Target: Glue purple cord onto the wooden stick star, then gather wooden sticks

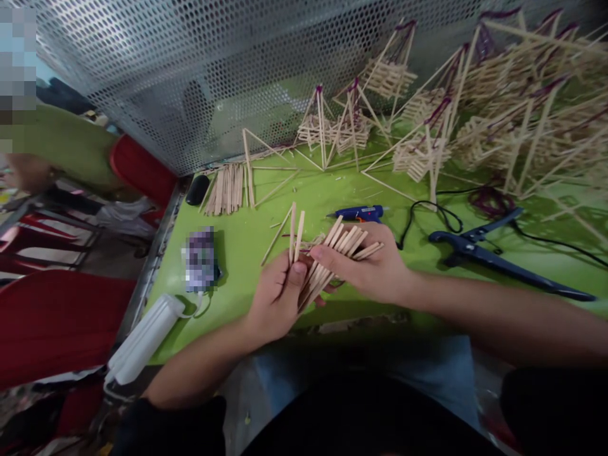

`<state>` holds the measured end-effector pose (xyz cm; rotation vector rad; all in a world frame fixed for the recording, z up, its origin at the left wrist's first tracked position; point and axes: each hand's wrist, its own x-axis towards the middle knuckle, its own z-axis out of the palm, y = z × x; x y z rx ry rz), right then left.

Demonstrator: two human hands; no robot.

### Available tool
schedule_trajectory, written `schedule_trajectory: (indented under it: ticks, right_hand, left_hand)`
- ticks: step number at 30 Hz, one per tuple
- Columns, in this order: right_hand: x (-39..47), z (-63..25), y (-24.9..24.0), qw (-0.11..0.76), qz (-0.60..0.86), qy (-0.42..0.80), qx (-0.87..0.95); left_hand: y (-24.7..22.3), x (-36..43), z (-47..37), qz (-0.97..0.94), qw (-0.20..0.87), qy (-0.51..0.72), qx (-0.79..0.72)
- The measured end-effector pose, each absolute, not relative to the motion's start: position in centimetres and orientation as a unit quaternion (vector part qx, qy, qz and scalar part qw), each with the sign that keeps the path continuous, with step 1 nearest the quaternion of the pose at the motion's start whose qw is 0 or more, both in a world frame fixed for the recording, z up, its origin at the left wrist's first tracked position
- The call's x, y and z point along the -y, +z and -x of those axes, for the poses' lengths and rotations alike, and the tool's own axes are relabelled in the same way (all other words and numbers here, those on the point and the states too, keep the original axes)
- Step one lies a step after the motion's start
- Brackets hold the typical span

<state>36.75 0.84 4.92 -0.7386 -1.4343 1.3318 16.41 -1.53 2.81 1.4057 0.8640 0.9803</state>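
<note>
Close to the table's front edge, my right hand (pixel 368 266) is closed around a bundle of wooden sticks (pixel 327 263), its thumb pressed across them. My left hand (pixel 275 297) meets it from the other side and pinches two wooden sticks (pixel 295 237) that point upward; its palm lies against the lower end of the bundle. Some of the fingers are hidden behind the sticks. Just beyond my hands lies a blue glue gun (pixel 358 213). A single loose stick (pixel 277 235) rests on the green table (pixel 242 244) past my left hand.
Several stick structures with purple tops (pixel 503 120) crowd the back right. Blue cutters (pixel 503 256) and a black cable lie at right. At left are a stick pile (pixel 225 190), a phone (pixel 200 259) and a white power bank (pixel 142 339). A perforated metal panel (pixel 190 69) bounds the back.
</note>
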Motion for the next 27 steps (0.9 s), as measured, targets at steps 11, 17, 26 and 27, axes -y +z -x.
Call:
schedule_trajectory:
  ticks: [11, 17, 26, 27]
  right_hand:
    - [-0.9, -36.5, 4.8, 0.508, 0.340, 0.534, 0.584]
    - [-1.3, -36.6, 4.7, 0.523, 0.370, 0.458, 0.616]
    - [-1.4, -36.5, 3.9, 0.509, 0.360, 0.470, 0.625]
    - [-1.3, -36.6, 3.8, 0.506, 0.367, 0.467, 0.626]
  left_hand:
    - [2.6, 0.6, -15.7, -0.673, 0.512, 0.369, -0.385]
    - [3.0, 0.0, -15.8, -0.705, 0.339, 0.472, -0.407]
    - [3.6, -1.1, -15.1, -0.655, 0.480, 0.475, -0.340]
    - [3.8, -1.0, -15.1, -0.678, 0.468, 0.452, -0.343]
